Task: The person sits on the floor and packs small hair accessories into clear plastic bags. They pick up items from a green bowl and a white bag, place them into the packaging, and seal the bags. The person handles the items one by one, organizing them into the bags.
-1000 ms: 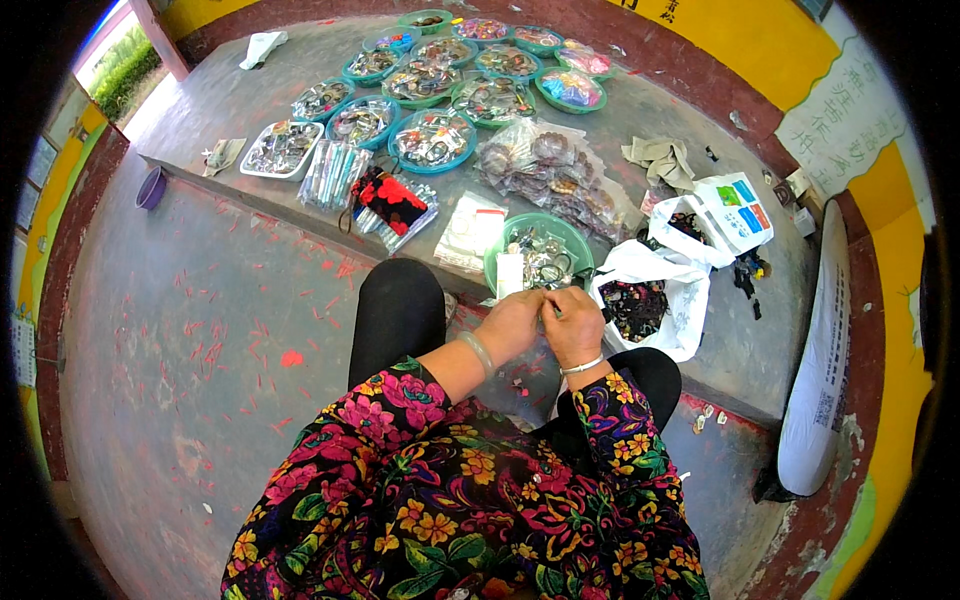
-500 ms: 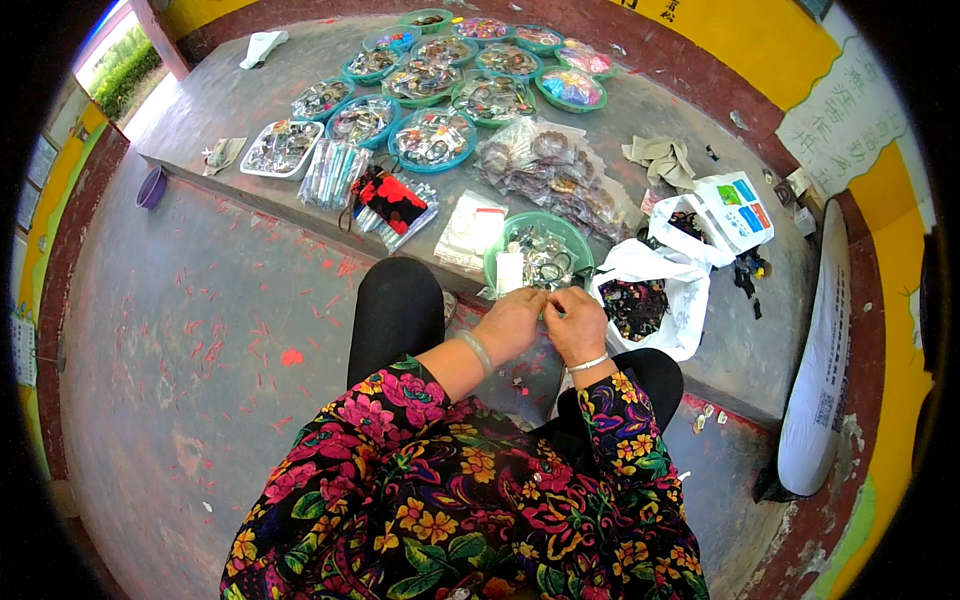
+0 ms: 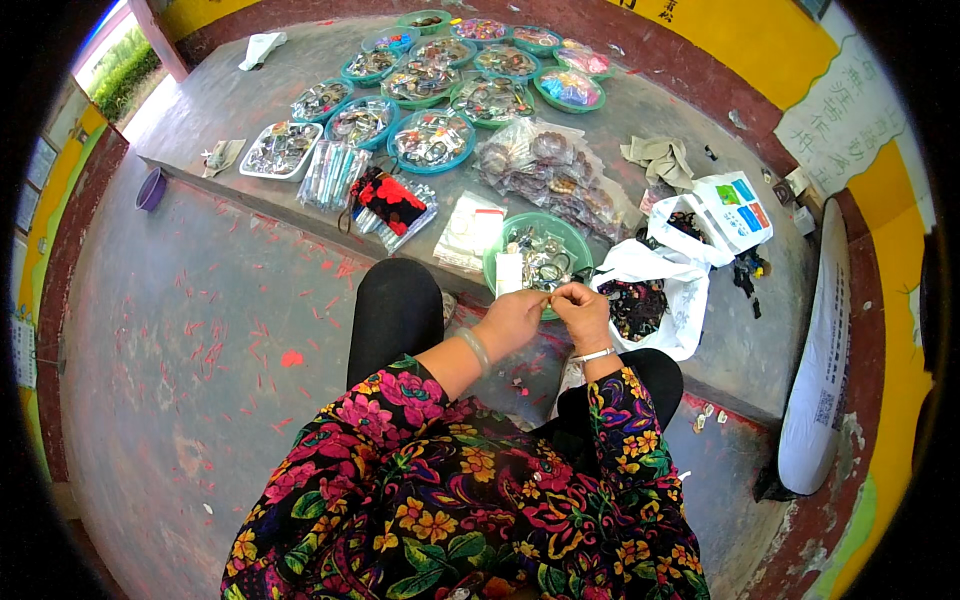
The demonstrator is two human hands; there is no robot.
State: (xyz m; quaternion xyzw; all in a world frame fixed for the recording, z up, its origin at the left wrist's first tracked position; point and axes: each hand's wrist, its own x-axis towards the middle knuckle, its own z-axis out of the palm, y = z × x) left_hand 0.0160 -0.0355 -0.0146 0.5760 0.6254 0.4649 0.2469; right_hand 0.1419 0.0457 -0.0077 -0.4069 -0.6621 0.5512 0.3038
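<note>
My left hand [image 3: 512, 320] and my right hand [image 3: 584, 312] meet fingertip to fingertip at the near edge of a light green basin [image 3: 578, 238]. Both are closed in a pinch; whatever lies between the fingers is too small to make out. Inside the basin are a white card [image 3: 509, 272] and a jumble of dark rings and shiny small pieces [image 3: 552, 262]. Just right of my right hand sits a white plastic bag [image 3: 688, 318], its mouth wide, filled with dark, speckled small items [image 3: 632, 306]. A stack of clear plastic sleeves [image 3: 467, 232] lies left of the basin.
Several round basins [image 3: 432, 140] of bagged goods cover the raised ledge beyond. Nearer are a white tray [image 3: 248, 165], a red-and-black pouch [image 3: 395, 203] and plastic-wrapped brown bundles [image 3: 550, 165]. Another white bag [image 3: 735, 205] stands right. A purple bucket [image 3: 150, 188] is far left.
My right hand has shifted slightly up and to the right, its wrist turning. The left hand stays nearly in place, and the fingertips still meet.
</note>
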